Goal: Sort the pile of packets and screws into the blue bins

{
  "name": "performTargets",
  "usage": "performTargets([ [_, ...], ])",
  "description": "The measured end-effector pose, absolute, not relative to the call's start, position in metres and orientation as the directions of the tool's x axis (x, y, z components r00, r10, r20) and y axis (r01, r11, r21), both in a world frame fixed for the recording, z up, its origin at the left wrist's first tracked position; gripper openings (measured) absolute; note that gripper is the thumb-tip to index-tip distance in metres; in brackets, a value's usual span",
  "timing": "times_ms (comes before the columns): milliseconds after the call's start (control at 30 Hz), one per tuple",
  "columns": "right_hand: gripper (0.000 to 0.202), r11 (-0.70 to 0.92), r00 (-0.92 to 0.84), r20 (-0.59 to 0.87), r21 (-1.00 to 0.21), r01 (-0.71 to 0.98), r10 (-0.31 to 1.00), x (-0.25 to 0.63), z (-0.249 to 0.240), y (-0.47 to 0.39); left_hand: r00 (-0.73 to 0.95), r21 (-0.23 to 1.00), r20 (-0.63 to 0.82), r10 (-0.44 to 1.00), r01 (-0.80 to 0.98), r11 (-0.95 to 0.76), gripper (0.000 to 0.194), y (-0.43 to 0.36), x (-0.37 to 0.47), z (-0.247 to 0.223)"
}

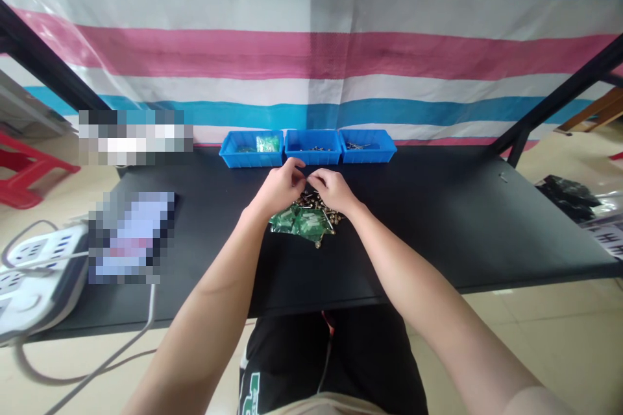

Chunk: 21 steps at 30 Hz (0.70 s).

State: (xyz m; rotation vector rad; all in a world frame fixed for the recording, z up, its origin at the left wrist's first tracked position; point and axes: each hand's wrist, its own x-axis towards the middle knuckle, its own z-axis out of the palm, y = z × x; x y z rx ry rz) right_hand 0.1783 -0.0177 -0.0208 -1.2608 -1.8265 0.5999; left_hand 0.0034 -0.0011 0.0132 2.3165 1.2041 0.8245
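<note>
Over a pile of small metal screws and fittings (pixel 333 215), my left hand (pixel 281 188) and my right hand (pixel 335 189) meet with their fingertips almost touching. The fingers of both hands are closed in a pinch. Whatever is between them is too small or hidden to make out. Green plastic packets (pixel 311 224) lie at the near side of the pile, below my hands. Just beyond my fingers stands the middle blue bin (pixel 312 157), with small metal pieces inside.
A left blue bin (pixel 238 160) holds green packets; a right blue bin (pixel 370 155) holds long metal pieces. On the black table (pixel 428 227), a blurred-out flat object (pixel 134 233) and a white power strip (pixel 43 272) with cables sit left. A striped sheet (pixel 389 52) hangs behind.
</note>
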Motion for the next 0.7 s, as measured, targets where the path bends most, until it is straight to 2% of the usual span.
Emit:
performTargets([
  [233, 0.037, 0.328, -0.050, 0.342, -0.836, 0.440, 0.938, 0.178, -0.020, -0.019, 0.529, 0.535, 0.390, 0.754, 0.536, -0.653, 0.024, -0.005, 0.006, 0.018],
  [367, 0.049, 0.360, -0.061, 0.368, -0.840, 0.406, 0.928, 0.178, -0.020, -0.020, 0.485, 0.538, 0.425, 0.764, 0.543, -0.644, 0.020, -0.005, 0.007, 0.017],
  [500, 0.061, 0.360, -0.059, 0.374, -0.822, 0.442, 0.926, 0.179, -0.024, -0.018, 0.424, 0.571, 0.442, 0.791, 0.547, -0.612, 0.016, -0.001, 0.005, 0.012],
  [700, 0.063, 0.318, -0.068, 0.325, -0.824, 0.469, 0.943, 0.181, -0.030, -0.014, 0.281, 0.579, 0.437, 0.854, 0.639, -0.506, 0.017, 0.001, 0.005, 0.009],
])
